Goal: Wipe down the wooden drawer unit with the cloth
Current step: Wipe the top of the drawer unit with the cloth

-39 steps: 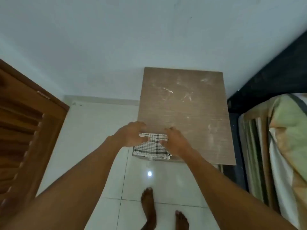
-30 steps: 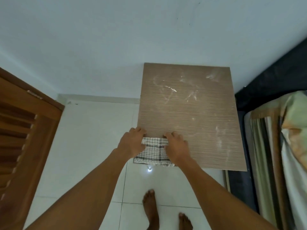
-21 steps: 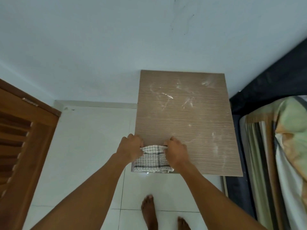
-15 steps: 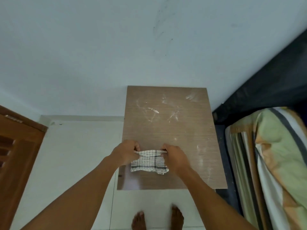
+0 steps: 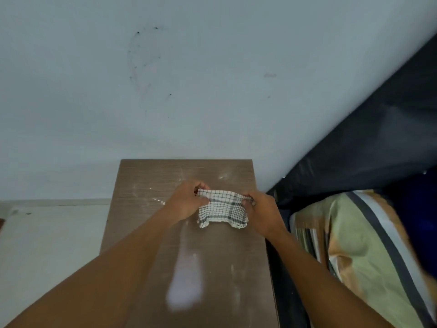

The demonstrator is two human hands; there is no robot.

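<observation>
Head view: left hand (image 5: pixel 186 204) and right hand (image 5: pixel 262 214) each pinch an end of the checked cloth (image 5: pixel 222 210), stretched sideways between them. Drawer unit (image 5: pixel 212 268) top lies directly below the grip; dusty streaks spread toward the body.

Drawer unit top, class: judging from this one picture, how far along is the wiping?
Done: nothing clearly; pale dusty smears still cover the drawer unit top. In hand: the left hand and right hand stretch the checked cloth between them above the far end. Left: wiping the whole top; its sides are out of view.
</observation>
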